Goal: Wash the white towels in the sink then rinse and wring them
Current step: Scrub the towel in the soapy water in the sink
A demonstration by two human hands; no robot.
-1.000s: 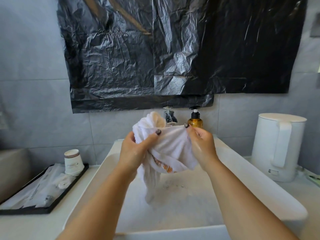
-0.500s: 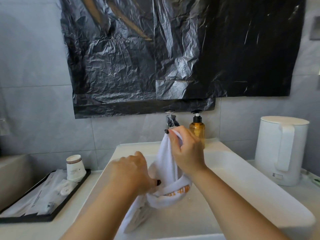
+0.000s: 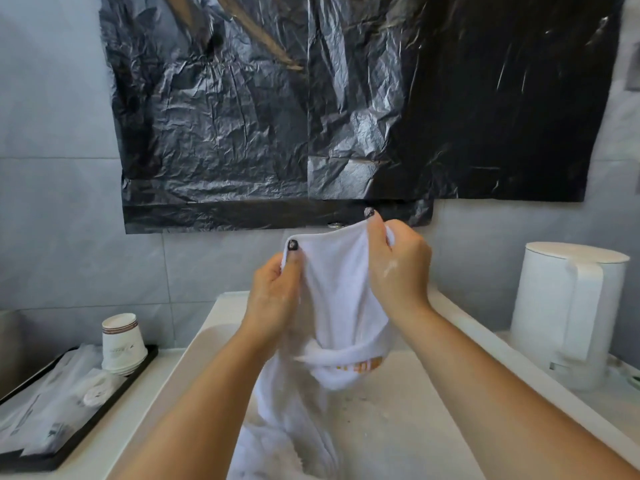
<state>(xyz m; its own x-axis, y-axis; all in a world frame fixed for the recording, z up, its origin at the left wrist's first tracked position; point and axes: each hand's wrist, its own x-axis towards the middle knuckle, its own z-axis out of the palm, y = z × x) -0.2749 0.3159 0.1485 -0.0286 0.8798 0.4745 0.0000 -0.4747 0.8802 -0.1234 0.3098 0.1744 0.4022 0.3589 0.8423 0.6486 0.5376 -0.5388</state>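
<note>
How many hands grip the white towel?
2: the left hand pinches the upper left edge of the white cloth towel; the right hand pinches its upper right edge, above the white sink.

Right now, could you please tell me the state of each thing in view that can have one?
Towel: held up over the sink, top edge spread between both hands, lower end hanging down.
Left hand: pinches the towel's top corner.
Right hand: grips the towel's top edge.
Sink: holds sudsy water.
Kettle: upright, lid closed.
Paper cups: stacked upright on the tray.
</note>
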